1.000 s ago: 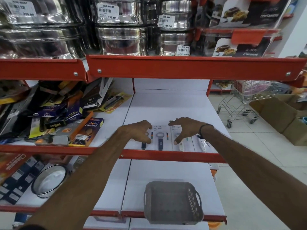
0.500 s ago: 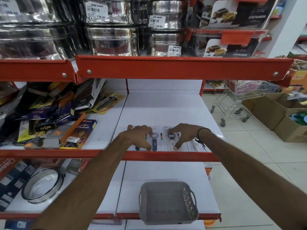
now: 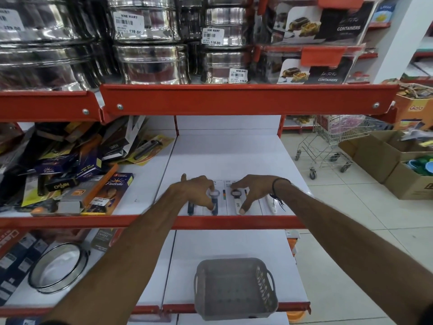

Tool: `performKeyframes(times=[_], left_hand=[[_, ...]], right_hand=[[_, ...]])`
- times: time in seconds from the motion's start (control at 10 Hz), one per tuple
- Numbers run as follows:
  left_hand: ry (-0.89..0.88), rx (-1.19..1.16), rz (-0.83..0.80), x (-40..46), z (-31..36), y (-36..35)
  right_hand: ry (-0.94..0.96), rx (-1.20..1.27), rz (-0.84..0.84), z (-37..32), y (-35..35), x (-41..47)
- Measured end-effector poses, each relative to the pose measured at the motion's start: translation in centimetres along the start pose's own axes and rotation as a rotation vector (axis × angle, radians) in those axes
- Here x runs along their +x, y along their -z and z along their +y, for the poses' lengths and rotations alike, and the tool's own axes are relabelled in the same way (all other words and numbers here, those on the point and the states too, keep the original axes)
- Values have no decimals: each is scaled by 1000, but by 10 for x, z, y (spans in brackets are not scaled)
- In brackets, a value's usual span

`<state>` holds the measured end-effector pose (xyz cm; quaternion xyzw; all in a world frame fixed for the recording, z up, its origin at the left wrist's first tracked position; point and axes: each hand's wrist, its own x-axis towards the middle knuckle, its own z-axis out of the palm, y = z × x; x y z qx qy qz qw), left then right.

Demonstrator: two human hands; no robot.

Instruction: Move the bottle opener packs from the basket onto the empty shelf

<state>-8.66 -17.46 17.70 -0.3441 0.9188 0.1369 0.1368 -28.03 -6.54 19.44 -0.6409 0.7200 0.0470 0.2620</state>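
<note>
The bottle opener packs (image 3: 232,198) lie flat in a row at the front of the white shelf (image 3: 229,156), mid-frame. The left hand (image 3: 196,191) and right hand (image 3: 253,190) rest on them, fingers spread, apparently straightening rather than pinching. The grey basket (image 3: 234,287) below looks empty, so placing seems nearly finished; next, lift both hands clear. Labels above read "NINE MART" and "CONTAINERS".

Both arms reach forward — left hand (image 3: 199,192) and right hand (image 3: 254,190) palm-down, fingers spread.
</note>
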Motion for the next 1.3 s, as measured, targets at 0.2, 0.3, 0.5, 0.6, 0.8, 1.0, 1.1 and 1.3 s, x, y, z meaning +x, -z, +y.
performKeyframes(times=[0.2,0.3,0.5,0.6,0.8,1.0,1.1,1.3], left_hand=[[-119,-79,67,9,26,-7],[-139,-35,13,10,37,-15],[-145,-53,82,8,41,-24],[-129,-46,73,8,43,-21],[-114,6,40,11,50,-16],[-74,32,-16,13,53,-10],[-14,0,6,11,60,-7],[-16,-56,122,-2,64,-17]], right_hand=[[-63,-10,40,30,12,-22],[-113,-43,26,58,9,-35],[-138,-9,28,76,-10,-36],[-109,29,63,71,-14,-31],[-88,19,98,61,-14,-21],[-102,13,107,59,-11,-20],[-124,9,84,55,-11,-21],[-105,43,140,38,-4,-31]])
